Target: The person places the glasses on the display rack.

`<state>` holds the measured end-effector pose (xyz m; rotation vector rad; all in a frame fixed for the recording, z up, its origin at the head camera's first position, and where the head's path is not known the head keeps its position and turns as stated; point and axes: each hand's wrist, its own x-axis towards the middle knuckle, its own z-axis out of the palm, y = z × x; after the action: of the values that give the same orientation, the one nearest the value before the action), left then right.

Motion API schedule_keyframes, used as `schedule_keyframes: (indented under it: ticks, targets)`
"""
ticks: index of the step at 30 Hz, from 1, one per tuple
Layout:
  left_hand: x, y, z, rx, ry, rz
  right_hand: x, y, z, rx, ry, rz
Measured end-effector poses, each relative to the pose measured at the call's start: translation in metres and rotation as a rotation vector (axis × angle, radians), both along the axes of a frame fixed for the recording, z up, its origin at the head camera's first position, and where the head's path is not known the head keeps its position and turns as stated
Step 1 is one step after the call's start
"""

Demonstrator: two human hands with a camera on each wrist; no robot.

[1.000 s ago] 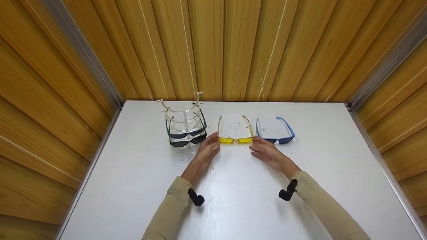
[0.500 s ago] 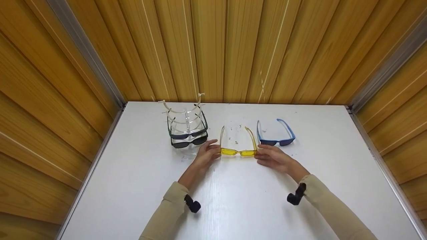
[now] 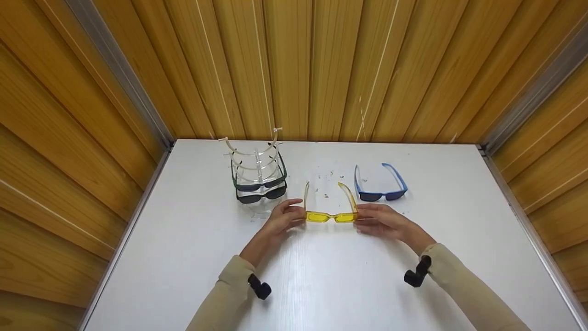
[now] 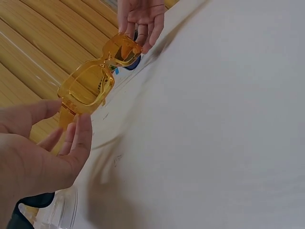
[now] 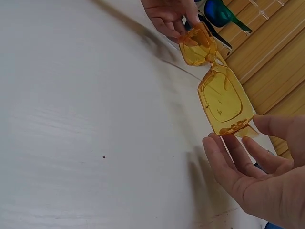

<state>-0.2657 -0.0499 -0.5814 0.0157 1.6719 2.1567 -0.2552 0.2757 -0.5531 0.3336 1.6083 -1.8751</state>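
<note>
A pair of yellow glasses point(image 3: 343, 218) with tinted lenses is held between both hands, its arms unfolded and pointing toward the back wall. My left hand point(image 3: 281, 219) pinches the left hinge corner of the frame between thumb and fingers. At the opposite corner my right hand point(image 3: 388, 221) grips the frame the same way. In the left wrist view the yellow glasses point(image 4: 75, 82) show above the table, with a shadow beneath. The right wrist view gives the lenses point(image 5: 221, 98) close up, the thumb on one side and the fingers at the lower edge.
To the left stands a clear display rack point(image 3: 258, 165) bearing two pairs of dark sunglasses point(image 3: 250, 199) on its lower tiers. Blue sunglasses point(image 3: 397, 195) lie unfolded on the white table point(image 3: 321, 285) behind my right hand. Wood-look walls point(image 3: 294, 69) enclose the back and sides.
Both hands have drawn the yellow glasses toward the front edge and slightly right, away from the spot beside the blue sunglasses. The rack and blue sunglasses stay where they were.
</note>
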Motion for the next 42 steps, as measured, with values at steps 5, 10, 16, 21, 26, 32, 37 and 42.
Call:
schedule_keyframes:
  ticks: [5, 10, 16, 21, 26, 32, 37, 42]
  targets:
    - [0.004, -0.006, 0.003, 0.013, 0.001, -0.071, 0.006, 0.002, 0.002, -0.019, 0.019, 0.026]
    - [0.01, -0.017, 0.005, 0.017, -0.017, -0.13, 0.011, 0.003, 0.001, -0.081, 0.029, 0.075]
    - [0.016, -0.027, 0.005, 0.039, -0.026, -0.248, 0.021, 0.008, 0.004, -0.106, 0.026, 0.147]
    - [0.021, -0.033, 0.007, 0.007, -0.02, -0.298, 0.025, 0.008, 0.008, -0.139, 0.058, 0.229]
    - [0.023, -0.037, 0.011, 0.011, -0.04, -0.313, 0.027, 0.006, 0.012, -0.165, 0.08, 0.264]
    - [0.025, -0.04, 0.016, 0.063, -0.056, -0.308, 0.029, 0.005, 0.018, -0.172, 0.1, 0.278]
    - [0.026, -0.042, 0.018, 0.083, -0.064, -0.305, 0.032, 0.002, 0.021, -0.158, 0.137, 0.289]
    - [0.027, -0.044, 0.018, 0.108, -0.063, -0.304, 0.034, 0.0, 0.023, -0.136, 0.193, 0.288]
